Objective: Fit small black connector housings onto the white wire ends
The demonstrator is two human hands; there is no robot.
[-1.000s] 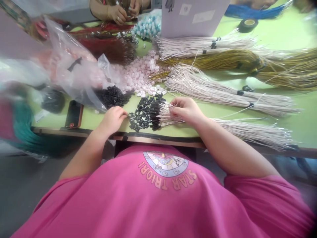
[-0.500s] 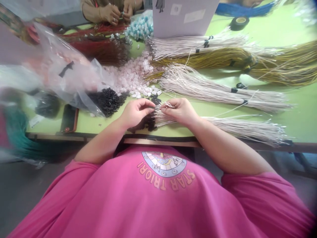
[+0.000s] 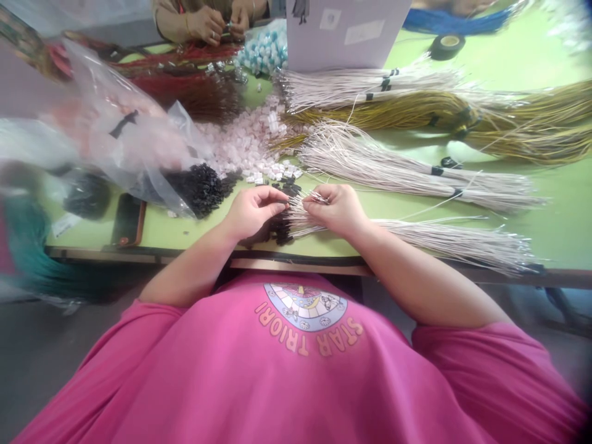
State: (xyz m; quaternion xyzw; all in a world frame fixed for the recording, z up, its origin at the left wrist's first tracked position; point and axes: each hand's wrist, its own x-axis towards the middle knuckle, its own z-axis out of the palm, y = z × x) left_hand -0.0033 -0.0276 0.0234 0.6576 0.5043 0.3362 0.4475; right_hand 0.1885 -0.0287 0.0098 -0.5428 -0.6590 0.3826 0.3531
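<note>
Both my hands meet over the near edge of the table. My right hand is closed on the ends of several thin white wires, their tips showing between thumb and fingers. The rest of that white wire bundle runs under my right wrist along the table edge. My left hand is pinched at the wire tips, thumb and forefinger together; whatever is between them is too small to make out. Small black pieces lie beneath and beside my left fingers, and a larger black heap sits further left.
White plastic connectors are heaped ahead. Tied white wires and yellow wires lie at the right. A clear plastic bag stands left, near a dark phone-like case. Across the table are another person's hands.
My right hand has shifted very slightly to the right, away from the left fingertips. The left hand keeps nearly the same pinch and place.
</note>
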